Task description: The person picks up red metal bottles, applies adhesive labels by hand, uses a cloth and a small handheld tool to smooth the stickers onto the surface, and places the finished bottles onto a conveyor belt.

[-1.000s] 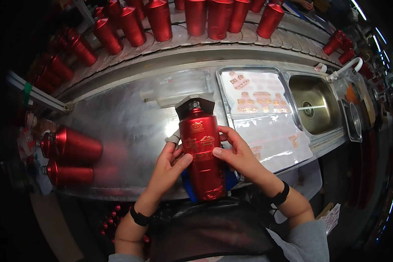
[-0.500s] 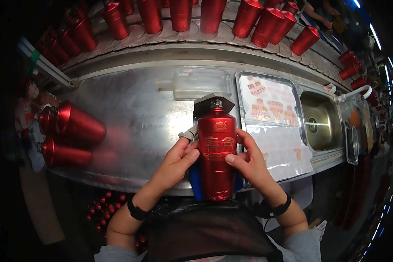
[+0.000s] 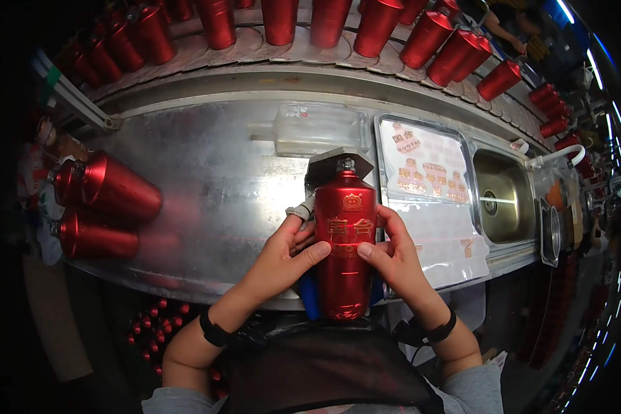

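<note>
A glossy red bottle (image 3: pixel 346 286) with gold lettering and a gold emblem lies face up before me, its clear neck pointing away. It rests on a dark angled stand (image 3: pixel 361 164), with blue material showing beneath its near end. My left hand (image 3: pixel 280 259) grips its left side, thumb pressed on the lettering; one finger wears a pale wrap. From the right, my right hand (image 3: pixel 398 261) holds it, thumb on the lower line of lettering and fingers along the edge. The fingertips under the bottle are hidden.
Right of the bottle, a tray (image 3: pixel 378 131) holds decal sheets (image 3: pixel 431 231), beside a metal sink (image 3: pixel 524 224). A clear rectangular bottle (image 3: pixel 321 130) lies behind the stand. Several red bottles (image 3: pixel 121 186) lie at the left of the metal worktop (image 3: pixel 207 165). A conveyor (image 3: pixel 303 58) carries more red bottles.
The bottles on the conveyor have moved to the right. My left thumb has shifted further onto the bottle's front. My right hand stays nearly where it was.
</note>
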Motion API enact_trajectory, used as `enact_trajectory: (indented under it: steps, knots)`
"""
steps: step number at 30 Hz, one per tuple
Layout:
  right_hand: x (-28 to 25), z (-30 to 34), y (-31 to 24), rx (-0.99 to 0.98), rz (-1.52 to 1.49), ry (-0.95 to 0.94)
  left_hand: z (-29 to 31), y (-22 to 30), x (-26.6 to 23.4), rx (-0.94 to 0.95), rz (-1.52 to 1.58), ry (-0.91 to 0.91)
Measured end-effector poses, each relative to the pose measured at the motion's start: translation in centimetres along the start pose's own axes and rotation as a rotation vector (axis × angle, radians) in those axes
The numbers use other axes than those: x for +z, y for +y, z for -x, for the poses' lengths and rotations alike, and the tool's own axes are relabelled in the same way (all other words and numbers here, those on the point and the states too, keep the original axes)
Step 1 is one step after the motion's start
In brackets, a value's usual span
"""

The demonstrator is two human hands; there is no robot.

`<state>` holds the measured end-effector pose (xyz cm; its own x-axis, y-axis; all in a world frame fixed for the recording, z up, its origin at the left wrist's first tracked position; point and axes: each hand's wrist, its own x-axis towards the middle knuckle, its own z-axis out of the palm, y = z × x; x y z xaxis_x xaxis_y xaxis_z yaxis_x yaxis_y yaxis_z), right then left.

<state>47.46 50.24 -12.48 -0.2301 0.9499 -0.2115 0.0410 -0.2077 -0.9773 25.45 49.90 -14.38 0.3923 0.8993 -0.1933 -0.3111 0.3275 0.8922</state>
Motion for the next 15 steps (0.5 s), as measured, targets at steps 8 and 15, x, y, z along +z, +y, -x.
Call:
enact_trajectory:
  steps: [8,15]
  knots:
    - [-0.5,-0.1,-0.4,-0.024,-0.034,-0.018,-0.2,1.1,0.2,-0.059,-0.018,-0.02]
    - [-0.8,0.1,-0.5,-0.031,0.127,0.004,-0.8,1.4,1.0,-0.048,-0.06,-0.007]
